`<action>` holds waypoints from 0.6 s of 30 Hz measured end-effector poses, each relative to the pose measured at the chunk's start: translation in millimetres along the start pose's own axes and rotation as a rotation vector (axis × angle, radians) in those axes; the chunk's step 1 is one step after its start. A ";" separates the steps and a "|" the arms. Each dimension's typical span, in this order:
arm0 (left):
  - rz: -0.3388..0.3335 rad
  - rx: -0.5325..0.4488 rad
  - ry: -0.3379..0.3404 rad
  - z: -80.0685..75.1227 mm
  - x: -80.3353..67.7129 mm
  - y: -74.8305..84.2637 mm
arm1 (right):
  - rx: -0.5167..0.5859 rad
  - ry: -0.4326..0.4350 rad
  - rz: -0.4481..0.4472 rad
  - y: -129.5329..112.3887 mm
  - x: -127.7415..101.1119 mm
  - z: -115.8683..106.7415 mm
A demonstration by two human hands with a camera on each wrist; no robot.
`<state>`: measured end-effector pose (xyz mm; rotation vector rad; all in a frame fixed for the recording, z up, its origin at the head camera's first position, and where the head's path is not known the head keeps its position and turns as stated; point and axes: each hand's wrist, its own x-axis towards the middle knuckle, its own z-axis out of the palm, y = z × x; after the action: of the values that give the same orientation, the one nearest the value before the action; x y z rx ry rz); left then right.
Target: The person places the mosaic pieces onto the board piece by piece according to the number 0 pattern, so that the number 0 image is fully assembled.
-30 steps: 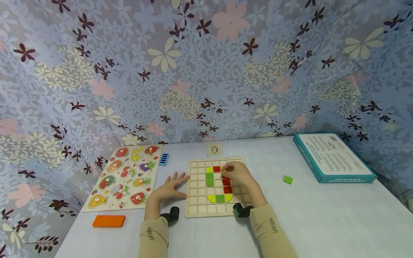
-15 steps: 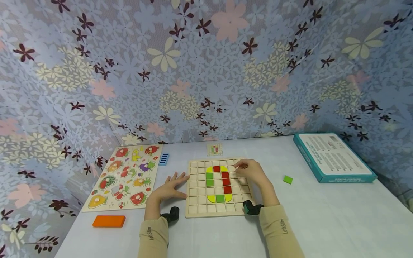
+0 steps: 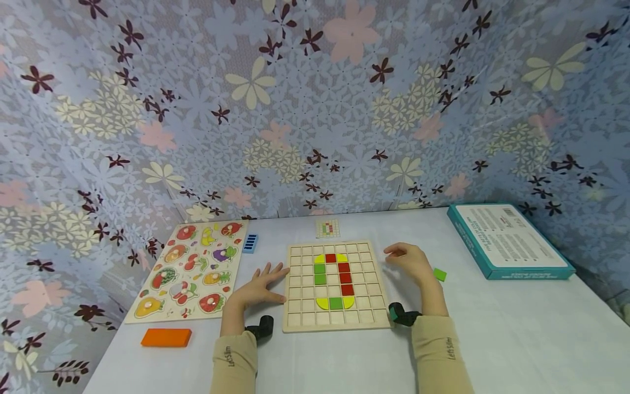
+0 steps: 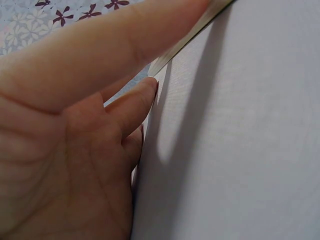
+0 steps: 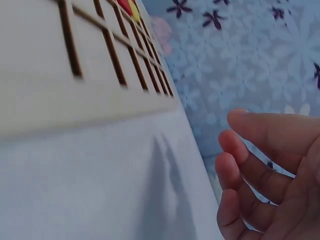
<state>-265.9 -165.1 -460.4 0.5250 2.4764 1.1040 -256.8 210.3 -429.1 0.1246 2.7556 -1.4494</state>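
A square wooden grid board (image 3: pixel 366 302) lies flat, with red tiles (image 3: pixel 344 278), green tiles (image 3: pixel 320 273) and curved yellow tiles (image 3: pixel 322 303) set in a ring in its cells. My left hand (image 3: pixel 257 290) rests spread at its left side, thumb and index finger touching or close to the edge. Just right of the board, my right hand (image 3: pixel 410 264) hovers above the table. In the right wrist view its fingers (image 5: pixel 227 167) are loosely bent and hold nothing. A loose green tile (image 3: pixel 439 274) lies beyond that wrist, partly hidden by it.
Behind the board lies a small pattern card (image 3: pixel 327 228). To the left are a fruit puzzle board (image 3: pixel 189 279), a blue piece (image 3: pixel 250 243) and an orange block (image 3: pixel 166 338). A teal-edged box (image 3: pixel 512 241) lies at the right, and a floral cloth hangs behind.
My right hand has left the upper right of the tile ring and moved right, past the board's edge. The yellow corner tile there is now uncovered. My left hand stays put.
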 end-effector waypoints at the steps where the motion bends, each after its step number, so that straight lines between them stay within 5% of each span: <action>1: -0.003 -0.001 0.001 0.1 -0.1 0.0 | -0.003 0.008 0.008 2.1 -0.6 -2.1; 18: -0.021 -0.026 0.010 0.8 0.0 -0.5 | -0.037 0.089 0.075 27.9 -9.9 -26.4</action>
<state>-265.5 -164.9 -461.2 0.4857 2.4665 1.1320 -244.2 247.2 -436.5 0.2954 2.8115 -1.4072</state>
